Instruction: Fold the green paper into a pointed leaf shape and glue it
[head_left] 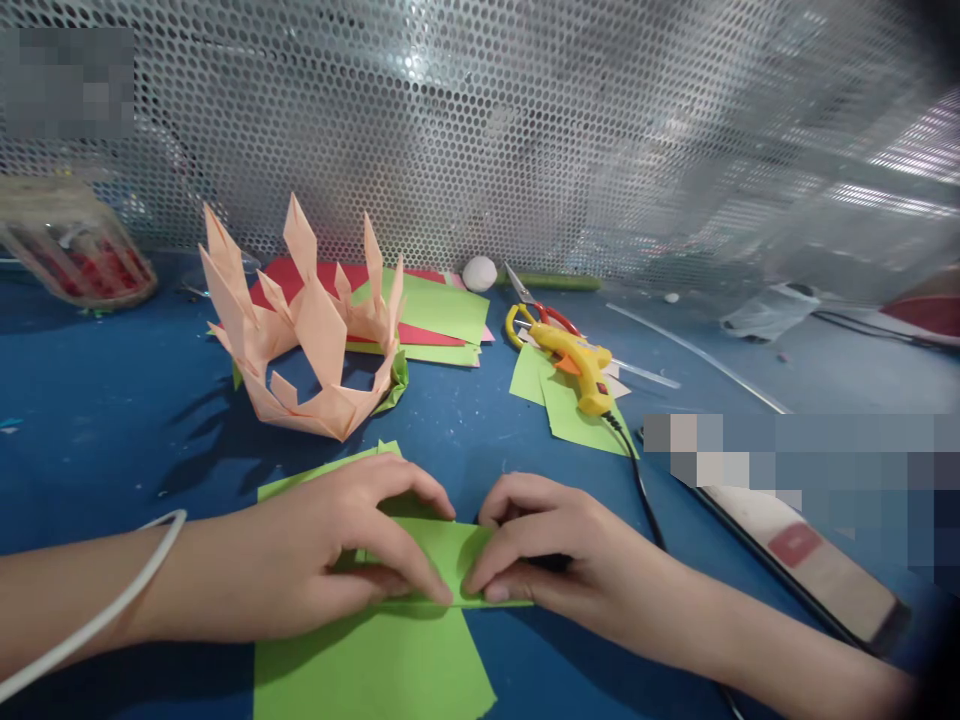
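Observation:
A piece of green paper [442,545] with a folded near edge is between my two hands. My left hand [330,545] grips it from the left, thumb and index finger along the near fold. From the right, my right hand [562,540] pinches the other end between thumb and fingers. More green sheets [367,665] lie flat beneath my left hand. Just beyond stands a peach paper crown [321,330] with tall pointed pieces. A bit of crumpled green paper [396,382] sits at its right side. My palms are hidden.
To the right are a yellow glue gun [574,365] with a black cord, scissors [521,285], green scraps [574,415] and a phone [817,570]. Red and green sheets [442,305] lie behind the crown. A jar [82,250] stands far left, before a perforated metal panel [450,120].

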